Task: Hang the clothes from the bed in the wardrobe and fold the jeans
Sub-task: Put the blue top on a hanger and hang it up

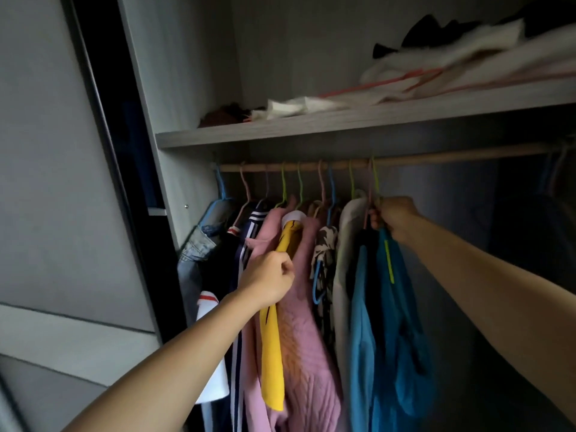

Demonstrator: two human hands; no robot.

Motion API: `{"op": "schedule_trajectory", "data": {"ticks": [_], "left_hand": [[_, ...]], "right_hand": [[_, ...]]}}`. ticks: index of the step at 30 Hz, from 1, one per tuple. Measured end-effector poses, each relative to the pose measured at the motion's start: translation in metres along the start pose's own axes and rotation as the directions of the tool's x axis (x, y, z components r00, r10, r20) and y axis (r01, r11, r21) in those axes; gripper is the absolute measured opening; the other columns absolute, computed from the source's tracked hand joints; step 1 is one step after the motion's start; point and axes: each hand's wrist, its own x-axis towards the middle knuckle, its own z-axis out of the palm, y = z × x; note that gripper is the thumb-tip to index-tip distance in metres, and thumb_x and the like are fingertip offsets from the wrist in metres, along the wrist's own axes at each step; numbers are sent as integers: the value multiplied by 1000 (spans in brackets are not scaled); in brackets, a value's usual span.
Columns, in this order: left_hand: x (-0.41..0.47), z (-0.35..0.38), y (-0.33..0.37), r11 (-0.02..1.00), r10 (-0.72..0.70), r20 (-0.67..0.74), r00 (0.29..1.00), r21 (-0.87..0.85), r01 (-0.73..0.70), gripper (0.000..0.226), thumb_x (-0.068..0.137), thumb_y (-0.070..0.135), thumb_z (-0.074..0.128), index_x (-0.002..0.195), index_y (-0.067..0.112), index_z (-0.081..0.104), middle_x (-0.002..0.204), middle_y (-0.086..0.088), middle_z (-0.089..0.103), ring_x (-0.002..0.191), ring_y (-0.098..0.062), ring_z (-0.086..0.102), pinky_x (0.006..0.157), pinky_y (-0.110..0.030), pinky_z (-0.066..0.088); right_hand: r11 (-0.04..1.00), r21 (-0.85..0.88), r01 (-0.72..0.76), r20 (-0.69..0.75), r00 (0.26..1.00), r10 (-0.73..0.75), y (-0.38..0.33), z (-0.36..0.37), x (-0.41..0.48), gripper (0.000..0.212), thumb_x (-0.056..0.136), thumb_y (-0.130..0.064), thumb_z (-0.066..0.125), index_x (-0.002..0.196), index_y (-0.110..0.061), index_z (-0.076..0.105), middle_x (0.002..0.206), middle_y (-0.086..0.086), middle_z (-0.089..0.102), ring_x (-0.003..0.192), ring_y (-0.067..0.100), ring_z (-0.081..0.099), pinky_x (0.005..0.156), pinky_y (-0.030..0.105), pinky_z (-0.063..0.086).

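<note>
Blue top (392, 322), thin & a bit sheer, hangs on a green hanger (389, 260) at the right end of the row of clothes, w/ its hook over the wooden rod (436, 159) inside the wardrobe. Right hand (396, 216) is clenched round the hanger's neck just under the rod, fingers curled, arm reaching in from the lower right.

Nxt to the blue top on its left, touching it, is a cream garment (343, 260). Then comes a black & white patterned piece (325, 244) w/ a light-blue hanger (318, 285) dangling in front of it. Then a pink knit sweater (305, 338).

Left hand (268, 282) grasps a yellow garment (272, 353) that hangs in front of the pink sweater. Its fingers are closed on the fabric partway down, below the white collar.

Further left hang a navy top (246, 232) w/ white stripes, a white piece (207, 304) w/ a red band, and a denim piece (196, 244) at the far left, against the wardrobe side panel (174, 88).

Above the rod runs a grey shelf (311, 127). It holds a white fabric pile (452, 67), w/ dark clothes (427, 29) behind it, all blurred. A grey sliding door (46, 151) fills the left edge of the view.
</note>
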Motion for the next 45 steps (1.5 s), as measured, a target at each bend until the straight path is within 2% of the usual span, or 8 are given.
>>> {"op": "schedule_trajectory", "data": {"ticks": [5, 8, 12, 16, 20, 30, 40, 45], "left_hand": [[26, 5, -1, 987, 158, -36, 987, -15, -158, 9, 84, 26, 58, 89, 28, 66, 83, 9, 68, 83, -16, 64, 76, -34, 53], [41, 9, 21, 949, 265, -69, 962, -156, -273, 10, 85, 23, 58, 89, 28, 66, 81, 9, 68, 80, -16, 65, 74, -36, 55], [46, 25, 72, 837, 441, -172, 881, -275, -473, 14, 83, 15, 58, 89, 21, 68, 81, 7, 62, 77, -21, 61, 72, -38, 52], [50, 47, 123, 732, 594, -193, 781, -274, -624, 11, 85, 18, 57, 90, 18, 67, 90, 4, 63, 82, -20, 61, 72, -36, 51], [65, 73, 160, 700, 655, -135, 744, -262, -664, 8, 86, 22, 56, 87, 21, 64, 90, 3, 60, 83, -22, 60, 70, -37, 50], [98, 92, 182, 663, 693, -78, 716, -321, -676, 8, 87, 23, 57, 87, 21, 65, 84, 5, 61, 82, -21, 61, 68, -32, 48], [84, 86, 153, 627, 736, 60, 674, -436, -646, 4, 85, 24, 61, 84, 22, 64, 84, -3, 69, 87, -30, 65, 75, -40, 53], [79, 76, 137, 596, 754, 31, 656, -451, -664, 7, 85, 22, 61, 83, 17, 66, 79, -4, 67, 82, -30, 64, 72, -40, 53]], "right_hand": [[915, -396, 76, -27, 995, -95, 16, -24, -8, 22, 93, -14, 62, 90, 7, 68, 87, 18, 68, 75, 28, 65, 79, 41, 57], [701, -704, 115, -198, 916, -349, 12, -68, -22, 21, 89, -21, 65, 100, -4, 73, 104, 17, 70, 98, 34, 65, 80, 32, 50], [319, -945, -66, -270, 708, -653, 4, -143, -39, 30, 85, -25, 65, 113, -15, 66, 117, 17, 57, 114, 37, 51, 84, 43, 49], [59, -937, -343, -314, 761, -567, 4, -199, -41, 45, 80, -34, 73, 115, -9, 62, 121, 18, 55, 116, 37, 51, 82, 43, 50], [-81, -894, -442, -364, 818, -446, 17, -219, -41, 22, 90, -22, 56, 102, -13, 71, 107, 11, 71, 102, 31, 68, 81, 37, 54], [65, -952, -300, -278, 754, -595, -3, -213, -48, 41, 97, -42, 45, 98, -10, 70, 97, 20, 69, 90, 39, 66, 69, 38, 49], [168, -872, -460, -471, 695, -543, -33, -171, -103, 29, 95, -28, 49, 116, -21, 68, 112, 18, 67, 105, 39, 62, 82, 40, 51], [191, -853, -485, -501, 663, -556, -49, -152, -93, 24, 93, -26, 53, 104, -12, 69, 106, 19, 68, 100, 39, 64, 72, 35, 44]]}}
